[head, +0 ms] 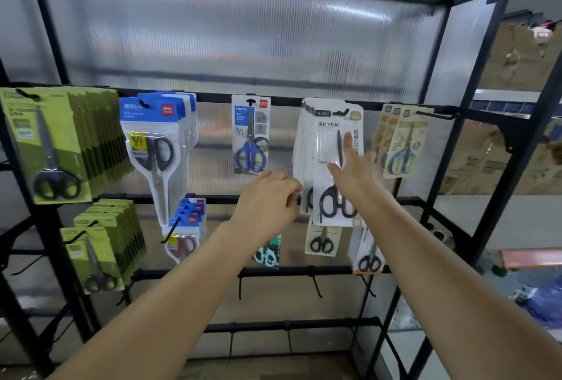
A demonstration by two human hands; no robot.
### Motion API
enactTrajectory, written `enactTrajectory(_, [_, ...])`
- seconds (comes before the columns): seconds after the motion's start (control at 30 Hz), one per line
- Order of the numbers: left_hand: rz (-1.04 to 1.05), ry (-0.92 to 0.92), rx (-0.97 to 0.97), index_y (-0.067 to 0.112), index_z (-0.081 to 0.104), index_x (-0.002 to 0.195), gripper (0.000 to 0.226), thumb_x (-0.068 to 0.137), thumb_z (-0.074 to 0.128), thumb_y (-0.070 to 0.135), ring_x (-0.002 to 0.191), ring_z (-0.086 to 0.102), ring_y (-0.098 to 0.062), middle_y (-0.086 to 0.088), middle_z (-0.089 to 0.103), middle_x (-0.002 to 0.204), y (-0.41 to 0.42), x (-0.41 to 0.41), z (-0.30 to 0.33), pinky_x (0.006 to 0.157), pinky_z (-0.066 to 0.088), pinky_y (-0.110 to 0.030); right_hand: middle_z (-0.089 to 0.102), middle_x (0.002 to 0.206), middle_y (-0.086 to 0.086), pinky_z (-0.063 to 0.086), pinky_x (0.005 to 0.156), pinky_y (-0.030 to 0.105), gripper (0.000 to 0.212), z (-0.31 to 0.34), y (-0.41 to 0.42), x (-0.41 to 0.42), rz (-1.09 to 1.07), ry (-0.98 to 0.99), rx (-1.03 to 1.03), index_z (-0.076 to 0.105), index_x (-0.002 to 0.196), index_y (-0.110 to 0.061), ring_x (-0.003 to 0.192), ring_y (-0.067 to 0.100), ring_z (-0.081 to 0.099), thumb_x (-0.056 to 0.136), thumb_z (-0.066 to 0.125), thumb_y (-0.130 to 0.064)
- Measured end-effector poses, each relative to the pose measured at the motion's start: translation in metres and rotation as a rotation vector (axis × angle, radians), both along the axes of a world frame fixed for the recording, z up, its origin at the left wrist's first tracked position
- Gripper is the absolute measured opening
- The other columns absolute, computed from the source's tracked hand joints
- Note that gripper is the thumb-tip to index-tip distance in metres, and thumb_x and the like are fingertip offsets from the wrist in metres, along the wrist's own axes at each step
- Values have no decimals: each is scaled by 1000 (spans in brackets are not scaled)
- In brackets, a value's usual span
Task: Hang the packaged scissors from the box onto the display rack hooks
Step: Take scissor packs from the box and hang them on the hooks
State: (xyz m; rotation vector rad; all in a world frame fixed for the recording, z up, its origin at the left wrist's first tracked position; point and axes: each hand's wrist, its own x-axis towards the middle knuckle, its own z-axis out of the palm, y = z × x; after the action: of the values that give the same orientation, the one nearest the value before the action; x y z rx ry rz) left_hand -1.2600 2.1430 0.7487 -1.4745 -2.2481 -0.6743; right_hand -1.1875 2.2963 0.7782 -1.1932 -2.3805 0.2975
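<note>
A stack of white packaged scissors with black handles (327,148) hangs from a black hook (341,112) on the top bar of the display rack (213,97). My right hand (355,167) lies flat, fingers straight, against the front of the foremost pack. My left hand (267,197) is just left of the stack's lower edge, fingers curled toward the packs; whether it pinches one is hidden. The box is out of view.
Green packs (54,142), blue-and-white packs (158,142), one blue-handled pack (250,136) and beige packs (401,142) hang along the top bar. Smaller packs hang on the second bar. Bare hooks (317,287) stick out lower down. Cardboard boxes (517,54) sit at right.
</note>
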Motion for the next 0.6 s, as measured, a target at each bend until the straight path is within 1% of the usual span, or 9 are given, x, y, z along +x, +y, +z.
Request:
enactTrajectory(0.07, [5, -11, -14, 17, 62, 117, 28, 94, 46, 18, 111, 49, -18, -1, 59, 118, 2, -4, 2, 90, 45, -32, 18, 148, 18, 37, 96, 39, 81, -3, -5, 0, -2, -58, -16, -10, 148, -32, 127, 35, 35, 94, 51, -33])
enactTrajectory(0.1, [9, -13, -20, 16, 62, 117, 28, 94, 46, 18, 111, 49, -18, -1, 59, 119, 2, -7, 3, 90, 44, -32, 16, 147, 17, 34, 100, 43, 84, -5, -7, 1, 0, -71, -29, -8, 149, -30, 129, 36, 31, 92, 53, -30])
enactTrajectory(0.17, [11, -2, -28, 16, 61, 118, 28, 94, 46, 19, 112, 50, -18, -2, 59, 119, 3, -11, 2, 90, 43, -31, 13, 147, 17, 30, 104, 46, 77, -8, -12, 3, 14, -71, -24, 5, 148, -24, 131, 38, 25, 90, 55, -24])
enactTrajectory(0.23, [14, 5, -39, 17, 61, 118, 28, 95, 46, 19, 110, 51, -18, -2, 60, 117, 3, -16, -3, 88, 43, -30, 15, 146, 16, 29, 104, 47, 63, -17, -19, 4, 20, -54, 20, 20, 143, -18, 131, 37, 23, 89, 52, -19])
enactTrajectory(0.3, [18, -10, -61, 17, 62, 117, 28, 94, 46, 18, 109, 52, -20, -4, 61, 115, 3, -21, -14, 86, 43, -32, 17, 144, 14, 29, 103, 46, 55, -29, -26, 6, 26, -68, 75, 28, 140, -17, 129, 35, 24, 90, 49, -21])
enactTrajectory(0.37, [41, -65, -119, 17, 61, 120, 29, 94, 46, 18, 111, 51, -22, -6, 59, 118, 0, -26, -32, 87, 46, -36, 20, 143, 14, 31, 102, 46, 49, -47, -33, 7, 47, -108, 121, 34, 137, -17, 126, 35, 26, 90, 48, -23])
enactTrajectory(0.47, [77, -120, -258, 17, 62, 120, 31, 92, 48, 17, 111, 54, -26, -9, 60, 122, -8, -36, -73, 85, 45, -34, 23, 145, 16, 32, 102, 48, 46, -87, -42, 6, 80, -171, 135, 41, 135, -16, 128, 37, 28, 90, 48, -22])
enactTrajectory(0.53, [59, -165, -366, 17, 61, 123, 34, 91, 48, 14, 110, 54, -30, -12, 59, 123, -16, -46, -105, 89, 46, -34, 33, 138, 17, 35, 100, 46, 40, -116, -50, 4, 117, -204, 116, 48, 130, -13, 126, 36, 32, 91, 47, -23])
enactTrajectory(0.6, [46, -222, -483, 16, 60, 125, 37, 92, 45, 11, 113, 53, -31, -13, 58, 125, -30, -56, -138, 93, 46, -37, 42, 130, 15, 39, 93, 44, 33, -145, -60, 4, 162, -301, 59, 54, 124, -13, 122, 35, 37, 93, 46, -23])
